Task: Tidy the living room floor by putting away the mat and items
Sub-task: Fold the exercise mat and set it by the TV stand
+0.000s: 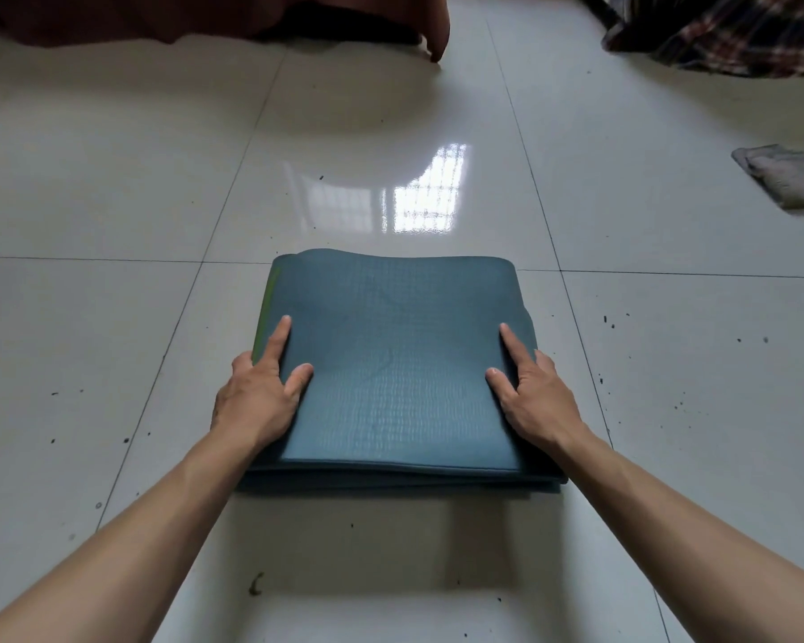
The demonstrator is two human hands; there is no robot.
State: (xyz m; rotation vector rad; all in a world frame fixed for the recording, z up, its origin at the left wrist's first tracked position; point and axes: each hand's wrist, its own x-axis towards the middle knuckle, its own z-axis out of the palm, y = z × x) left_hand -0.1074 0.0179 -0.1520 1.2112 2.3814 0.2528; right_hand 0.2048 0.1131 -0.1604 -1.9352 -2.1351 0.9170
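Folded teal yoga mat [400, 364] lies flat on the tiled floor [112, 178] at centre, left hand [261, 392] and right hand [534, 392] clasping its 9 and 3 o'clock edges, thumbs on top; mat not yet stowed, grey cloth [785, 178] at 2 o'clock uncollected.

Glossy white tiled floor [112, 201], folded teal mat [400, 364], crumpled grey cloth [790, 176]

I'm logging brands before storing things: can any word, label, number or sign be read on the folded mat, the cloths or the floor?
None can be read.
The folded mat shows only a faint ribbed texture and creases, no print or label.
The pale cloth and the plaid fabric show no text.
The tiled floor has only specks and a window's reflection.
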